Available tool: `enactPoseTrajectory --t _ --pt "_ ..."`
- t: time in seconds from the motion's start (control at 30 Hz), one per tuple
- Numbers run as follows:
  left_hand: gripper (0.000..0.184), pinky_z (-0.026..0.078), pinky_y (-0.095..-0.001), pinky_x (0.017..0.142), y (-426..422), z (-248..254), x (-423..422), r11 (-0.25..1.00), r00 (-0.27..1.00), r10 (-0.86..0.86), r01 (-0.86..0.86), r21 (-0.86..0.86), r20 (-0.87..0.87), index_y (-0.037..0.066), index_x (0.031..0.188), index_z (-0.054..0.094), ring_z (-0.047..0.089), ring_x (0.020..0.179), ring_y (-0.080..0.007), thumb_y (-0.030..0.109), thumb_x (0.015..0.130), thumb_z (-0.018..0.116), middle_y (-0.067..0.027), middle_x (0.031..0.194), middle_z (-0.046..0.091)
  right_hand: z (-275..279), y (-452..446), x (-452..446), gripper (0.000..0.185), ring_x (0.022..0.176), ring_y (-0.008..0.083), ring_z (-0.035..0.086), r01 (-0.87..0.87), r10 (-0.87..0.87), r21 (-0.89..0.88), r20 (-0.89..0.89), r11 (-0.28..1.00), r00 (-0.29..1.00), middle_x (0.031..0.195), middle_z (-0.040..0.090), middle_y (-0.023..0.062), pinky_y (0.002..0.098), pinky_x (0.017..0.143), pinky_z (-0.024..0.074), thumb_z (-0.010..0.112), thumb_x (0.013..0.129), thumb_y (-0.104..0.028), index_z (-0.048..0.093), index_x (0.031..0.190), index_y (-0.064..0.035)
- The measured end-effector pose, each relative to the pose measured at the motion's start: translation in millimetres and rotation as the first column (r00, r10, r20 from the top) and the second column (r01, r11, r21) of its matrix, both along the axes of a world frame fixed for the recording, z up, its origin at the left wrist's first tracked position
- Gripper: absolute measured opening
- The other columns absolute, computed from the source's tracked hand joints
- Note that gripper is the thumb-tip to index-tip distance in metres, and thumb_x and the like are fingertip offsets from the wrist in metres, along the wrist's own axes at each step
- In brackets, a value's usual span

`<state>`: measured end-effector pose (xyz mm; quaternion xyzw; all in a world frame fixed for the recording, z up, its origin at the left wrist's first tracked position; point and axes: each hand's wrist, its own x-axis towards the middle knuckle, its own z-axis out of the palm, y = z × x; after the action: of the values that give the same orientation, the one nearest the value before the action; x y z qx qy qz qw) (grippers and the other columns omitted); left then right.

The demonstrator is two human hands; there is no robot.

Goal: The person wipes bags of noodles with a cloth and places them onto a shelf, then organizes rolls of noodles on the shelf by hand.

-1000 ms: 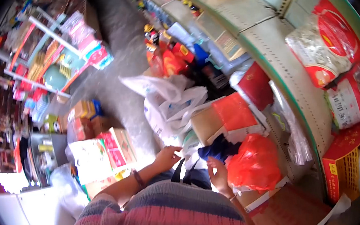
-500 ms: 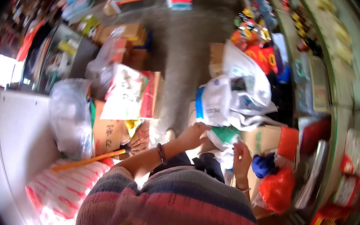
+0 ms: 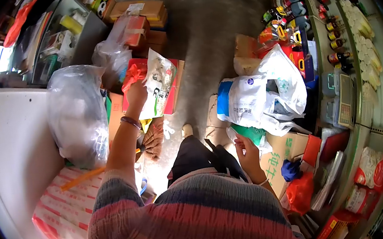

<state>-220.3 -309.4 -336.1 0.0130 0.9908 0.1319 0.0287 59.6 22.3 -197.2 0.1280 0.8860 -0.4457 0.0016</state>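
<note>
My left hand [image 3: 136,100], with a dark bracelet at the wrist, reaches forward over a red box [image 3: 169,104]. Its fingers are closed at a crumpled red plastic bag [image 3: 133,75], though the fingertips are partly hidden. Right beside it, a white printed bag [image 3: 158,83] with green edging stands tilted on the box. Close to my body, my right hand [image 3: 248,154] is held with bent fingers pinched together at a small, thin whitish piece [image 3: 237,139] that I cannot identify. Behind that hand are a green bag [image 3: 250,133] and a large white sack [image 3: 250,98].
On the left lie a clear plastic bag [image 3: 77,113], a broom [image 3: 155,140] and a red-striped white sack [image 3: 64,205]. Cardboard boxes [image 3: 139,11] stand farther ahead. Shelves [image 3: 366,121] with bottles line the right, above an open carton [image 3: 279,161] and red plastic bag [image 3: 300,194].
My left hand has moved from near my right hand, forward and left to the red bag. The white printed bag has shifted right and tilted up. My right hand stays close to my body.
</note>
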Motion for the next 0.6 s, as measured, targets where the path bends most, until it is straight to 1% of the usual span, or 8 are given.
enactPoseTrajectory --t 0.13,0.27,0.3,0.33,0.37,0.43,0.5,0.6 --pt "0.026 0.043 -0.0345 0.053 -5 -16 -17 0.890 0.977 0.083 -0.161 0.426 0.196 0.003 0.082 0.060 0.057 0.055 -0.0201 0.029 0.080 0.060 -0.0094 0.065 0.060 -7 5 18 0.025 0.075 0.0219 0.063 0.056 -0.056 0.003 0.043 0.998 0.997 0.088 0.062 0.0117 0.0309 0.065 0.0499 0.055 0.083 -0.004 0.056 0.107 -0.0022" --pt "0.025 0.041 -0.0354 0.052 -29 -47 -24 0.830 0.977 0.005 -0.123 0.545 0.213 0.006 0.076 0.061 0.054 0.053 -0.0184 0.030 0.082 0.056 -0.0075 0.058 0.056 -24 19 45 0.025 0.075 0.0236 0.063 0.093 -0.095 0.030 0.065 0.995 0.993 0.089 0.062 0.0126 0.0319 0.067 0.0504 0.056 0.082 -0.004 0.056 0.107 -0.0032" --pt "0.025 0.038 -0.0311 0.046 -18 -31 -13 0.655 0.990 0.005 -0.109 0.748 0.140 0.008 0.067 0.057 0.049 0.049 -0.0118 0.028 0.082 0.055 -0.0019 0.055 0.052 -32 23 53 0.026 0.076 0.0227 0.063 0.103 -0.107 0.051 0.068 0.993 0.992 0.090 0.062 0.0134 0.0309 0.068 0.0509 0.056 0.082 -0.003 0.056 0.108 -0.0028" --pt "0.014 0.037 -0.0236 0.043 -31 -38 -24 0.781 0.954 -0.074 -0.126 0.612 0.291 0.007 0.080 0.063 0.046 0.050 -0.0074 0.018 0.085 0.057 0.0021 0.062 0.055 -36 29 62 0.028 0.076 0.0218 0.063 0.127 -0.133 0.082 0.074 0.989 0.988 0.092 0.062 0.0141 0.0298 0.070 0.0515 0.056 0.082 -0.002 0.056 0.110 -0.0024" --pt "0.017 0.034 -0.0257 0.042 -49 -88 -34 0.683 0.947 -0.120 -0.140 0.717 0.299 0.012 0.073 0.060 0.045 0.047 -0.0076 0.022 0.085 0.054 0.0040 0.056 0.049 -36 34 69 0.027 0.076 0.0230 0.063 0.141 -0.158 0.109 0.166 0.984 0.973 0.091 0.063 0.0145 0.0307 0.071 0.0520 0.055 0.082 -0.004 0.056 0.109 -0.0040" --pt "0.016 0.032 -0.0224 0.042 -24 -35 -24 0.414 0.927 -0.150 -0.256 0.873 0.343 0.007 0.078 0.061 0.042 0.047 -0.0061 0.020 0.085 0.056 0.0039 0.057 0.048 -46 49 93 0.025 0.074 0.0247 0.063 0.218 -0.232 0.106 0.137 0.970 0.963 0.089 0.062 0.0155 0.0321 0.067 0.0514 0.055 0.083 -0.008 0.058 0.107 -0.0044" --pt "0.015 0.033 -0.0217 0.042 -1 15 -20 0.634 0.926 -0.163 -0.166 0.755 0.340 0.006 0.075 0.061 0.042 0.047 -0.0064 0.016 0.084 0.055 0.0016 0.057 0.051 -63 74 127 0.024 0.072 0.0250 0.062 0.292 -0.309 0.146 0.111 0.945 0.945 0.087 0.062 0.0155 0.0326 0.065 0.0504 0.055 0.082 -0.009 0.059 0.105 -0.0046" --pt "0.019 0.039 -0.0294 0.043 14 62 -19 0.819 0.926 -0.368 0.279 0.501 0.086 0.006 0.067 0.056 0.045 0.046 -0.0115 0.015 0.085 0.055 -0.0017 0.057 0.047 -107 130 177 0.023 0.081 0.0246 0.059 0.476 -0.506 0.194 0.151 0.858 0.849 0.089 0.059 0.0120 0.0329 0.073 0.0481 0.056 0.080 -0.009 0.058 0.102 -0.0051"
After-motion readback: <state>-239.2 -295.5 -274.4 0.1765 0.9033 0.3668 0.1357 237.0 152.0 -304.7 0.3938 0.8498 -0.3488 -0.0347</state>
